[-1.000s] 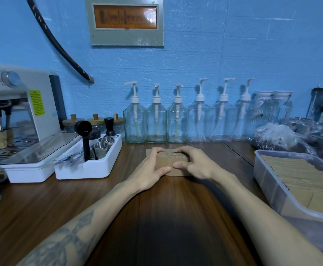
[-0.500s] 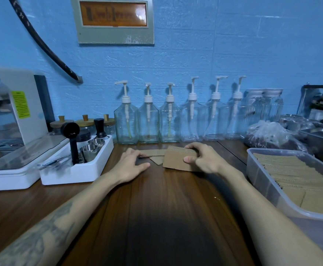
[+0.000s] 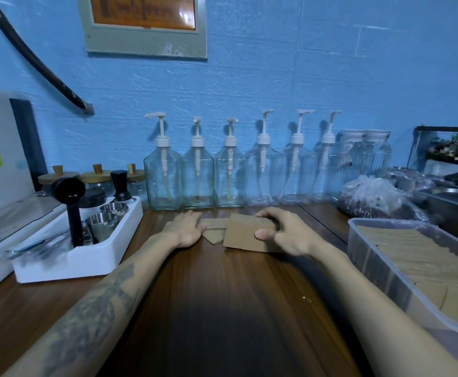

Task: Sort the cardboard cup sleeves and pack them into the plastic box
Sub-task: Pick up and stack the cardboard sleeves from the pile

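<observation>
Our right hand (image 3: 285, 235) grips a stack of cardboard sleeves (image 3: 246, 235), thumb on the front face and fingers curled over the top edge, as it did half a second ago; a second ago both hands were cupped around one pile. The stack sits tilted on the wooden counter (image 3: 222, 308), near the pump bottles (image 3: 197, 175). Our left hand (image 3: 187, 227) lies flat, fingers relaxed, on the few loose sleeves (image 3: 215, 231) left beside it. The plastic box (image 3: 372, 257) at the right already holds rows of packed sleeves.
</observation>
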The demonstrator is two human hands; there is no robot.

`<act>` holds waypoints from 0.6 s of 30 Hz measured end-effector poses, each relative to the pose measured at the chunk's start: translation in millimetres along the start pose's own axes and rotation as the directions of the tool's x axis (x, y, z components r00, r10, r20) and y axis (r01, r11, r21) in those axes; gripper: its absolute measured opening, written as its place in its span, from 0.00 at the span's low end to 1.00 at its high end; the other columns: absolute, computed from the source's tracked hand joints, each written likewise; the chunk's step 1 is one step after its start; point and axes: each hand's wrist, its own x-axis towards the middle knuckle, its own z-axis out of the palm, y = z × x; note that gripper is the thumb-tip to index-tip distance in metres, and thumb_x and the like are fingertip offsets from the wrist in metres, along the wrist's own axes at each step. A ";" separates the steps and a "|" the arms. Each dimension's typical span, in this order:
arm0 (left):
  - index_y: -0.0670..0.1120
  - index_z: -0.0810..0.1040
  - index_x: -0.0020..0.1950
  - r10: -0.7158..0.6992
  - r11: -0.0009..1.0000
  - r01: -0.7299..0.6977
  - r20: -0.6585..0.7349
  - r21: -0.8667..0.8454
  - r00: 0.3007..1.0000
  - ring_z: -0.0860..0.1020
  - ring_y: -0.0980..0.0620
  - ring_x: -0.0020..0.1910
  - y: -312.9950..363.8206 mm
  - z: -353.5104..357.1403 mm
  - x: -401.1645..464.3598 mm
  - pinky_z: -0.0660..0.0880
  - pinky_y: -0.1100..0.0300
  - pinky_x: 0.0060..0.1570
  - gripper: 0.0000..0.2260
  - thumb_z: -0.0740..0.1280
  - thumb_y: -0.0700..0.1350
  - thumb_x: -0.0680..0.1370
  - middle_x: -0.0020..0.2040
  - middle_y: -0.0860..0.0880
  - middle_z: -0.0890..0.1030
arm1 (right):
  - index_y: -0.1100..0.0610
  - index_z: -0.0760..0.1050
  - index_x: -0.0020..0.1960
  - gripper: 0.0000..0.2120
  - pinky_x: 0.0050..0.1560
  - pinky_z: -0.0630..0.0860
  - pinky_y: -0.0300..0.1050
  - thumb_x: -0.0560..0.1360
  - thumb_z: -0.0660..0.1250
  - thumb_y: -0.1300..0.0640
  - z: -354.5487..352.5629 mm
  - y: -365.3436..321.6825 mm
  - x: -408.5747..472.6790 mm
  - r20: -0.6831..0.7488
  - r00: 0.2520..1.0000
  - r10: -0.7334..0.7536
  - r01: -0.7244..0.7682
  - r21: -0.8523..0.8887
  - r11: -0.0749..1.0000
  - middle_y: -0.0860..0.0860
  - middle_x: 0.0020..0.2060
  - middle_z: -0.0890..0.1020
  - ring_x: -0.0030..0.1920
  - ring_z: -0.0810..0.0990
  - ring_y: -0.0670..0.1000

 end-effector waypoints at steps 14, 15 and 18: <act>0.45 0.71 0.70 -0.084 0.950 0.039 -0.136 -0.310 0.987 0.72 0.43 0.63 -17.9 -19.8 -24.4 0.65 0.52 0.71 0.29 0.77 0.46 0.72 0.60 0.46 0.65 | 0.48 0.75 0.59 0.16 0.61 0.74 0.49 0.74 0.74 0.53 3.7 -8.8 -5.8 -0.013 1.000 -0.007 0.007 0.027 1.000 0.49 0.55 0.80 0.56 0.78 0.51; 0.45 0.71 0.69 -0.094 0.936 0.037 -0.148 -0.350 0.984 0.73 0.44 0.62 -18.6 -21.8 -30.5 0.66 0.52 0.70 0.29 0.78 0.44 0.71 0.60 0.46 0.67 | 0.49 0.75 0.60 0.16 0.61 0.74 0.49 0.74 0.74 0.53 4.4 -10.5 -7.2 -0.012 1.000 -0.007 0.007 0.031 1.000 0.49 0.55 0.80 0.56 0.78 0.51; 0.45 0.73 0.66 -0.114 0.860 0.017 -0.158 -0.510 0.981 0.75 0.44 0.60 -20.5 -21.9 -42.8 0.72 0.49 0.66 0.27 0.78 0.38 0.69 0.61 0.44 0.76 | 0.50 0.75 0.61 0.17 0.61 0.74 0.49 0.74 0.74 0.53 5.7 -10.4 -6.8 -0.015 1.000 0.001 -0.001 0.040 0.999 0.50 0.57 0.80 0.56 0.78 0.52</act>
